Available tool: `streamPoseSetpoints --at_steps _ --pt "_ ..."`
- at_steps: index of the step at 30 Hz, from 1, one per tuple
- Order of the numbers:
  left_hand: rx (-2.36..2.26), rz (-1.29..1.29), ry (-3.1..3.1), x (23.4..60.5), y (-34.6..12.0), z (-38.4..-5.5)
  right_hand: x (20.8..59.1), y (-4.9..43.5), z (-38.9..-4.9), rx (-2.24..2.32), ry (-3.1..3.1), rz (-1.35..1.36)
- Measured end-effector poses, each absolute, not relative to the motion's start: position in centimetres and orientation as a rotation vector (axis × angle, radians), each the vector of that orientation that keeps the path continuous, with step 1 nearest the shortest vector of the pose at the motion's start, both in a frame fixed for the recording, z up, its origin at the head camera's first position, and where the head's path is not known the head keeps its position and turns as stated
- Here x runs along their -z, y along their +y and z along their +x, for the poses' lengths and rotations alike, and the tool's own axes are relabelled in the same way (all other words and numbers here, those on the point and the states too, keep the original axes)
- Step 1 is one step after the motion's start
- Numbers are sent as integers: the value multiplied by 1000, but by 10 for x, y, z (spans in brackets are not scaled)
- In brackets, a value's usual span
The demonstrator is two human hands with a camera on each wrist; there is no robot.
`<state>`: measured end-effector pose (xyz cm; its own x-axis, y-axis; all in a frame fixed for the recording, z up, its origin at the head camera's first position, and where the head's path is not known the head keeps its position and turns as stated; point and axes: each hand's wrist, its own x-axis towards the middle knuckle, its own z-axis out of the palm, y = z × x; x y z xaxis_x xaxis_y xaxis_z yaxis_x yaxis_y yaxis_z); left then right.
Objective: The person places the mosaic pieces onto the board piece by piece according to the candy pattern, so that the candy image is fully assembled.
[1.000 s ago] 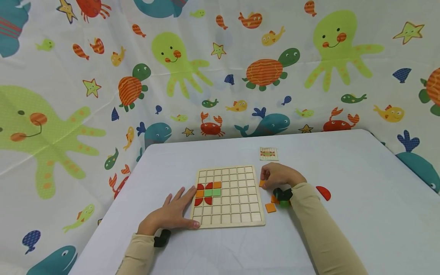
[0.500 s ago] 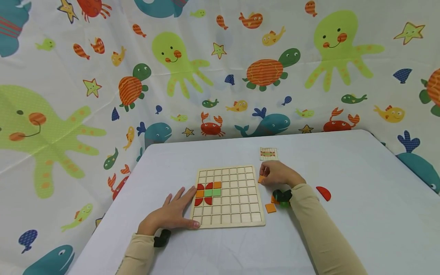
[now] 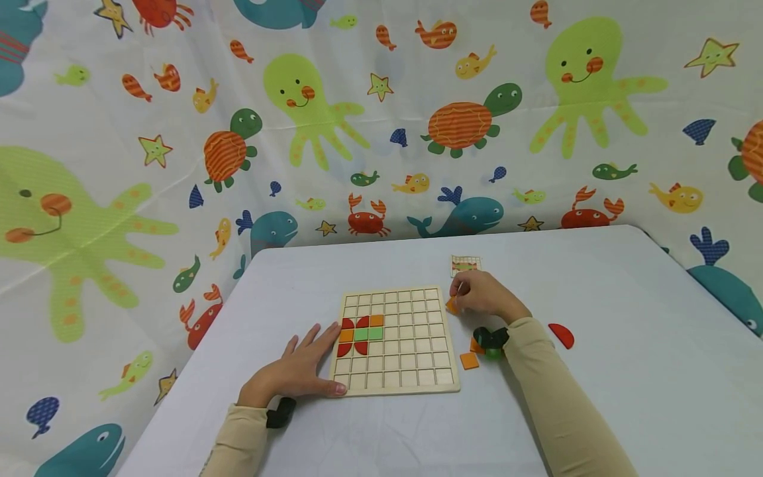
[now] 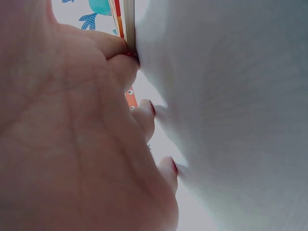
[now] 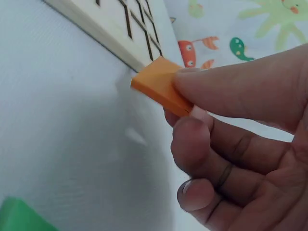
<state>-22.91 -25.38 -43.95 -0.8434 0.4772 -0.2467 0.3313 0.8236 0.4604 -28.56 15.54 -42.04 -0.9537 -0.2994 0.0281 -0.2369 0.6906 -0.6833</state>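
Between thumb and fingers my right hand (image 3: 484,295) pinches an orange square tile (image 5: 161,85), held just off the right edge of the wooden grid board (image 3: 411,344). My left hand (image 3: 301,368) lies with spread, straight fingers along the board's left edge, its thumb at the near corner. Set in the board's left cells are red quarter-round pieces (image 3: 361,348), orange squares (image 3: 377,320) and green squares (image 3: 375,334). A small pattern card (image 3: 465,262) lies beyond my right hand, its lower part covered by the hand.
Under my right wrist lie a loose orange tile (image 3: 469,361), another orange tile (image 3: 476,346) and a green piece (image 3: 493,354), partly hidden. A red half-round piece (image 3: 561,335) rests right of the sleeve. A sea-animal curtain (image 3: 381,192) hangs behind the white table (image 3: 656,371).
My right hand, pinching the orange tile, has moved slightly away from me along the board's right side, now overlapping the card. The left hand stays where it was.
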Motion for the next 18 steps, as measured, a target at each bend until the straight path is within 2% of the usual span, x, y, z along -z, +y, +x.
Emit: streamPoseSetpoints --at_steps 18 --pt "-590 607 2650 438 -253 -228 419 140 -284 1482 2613 -499"
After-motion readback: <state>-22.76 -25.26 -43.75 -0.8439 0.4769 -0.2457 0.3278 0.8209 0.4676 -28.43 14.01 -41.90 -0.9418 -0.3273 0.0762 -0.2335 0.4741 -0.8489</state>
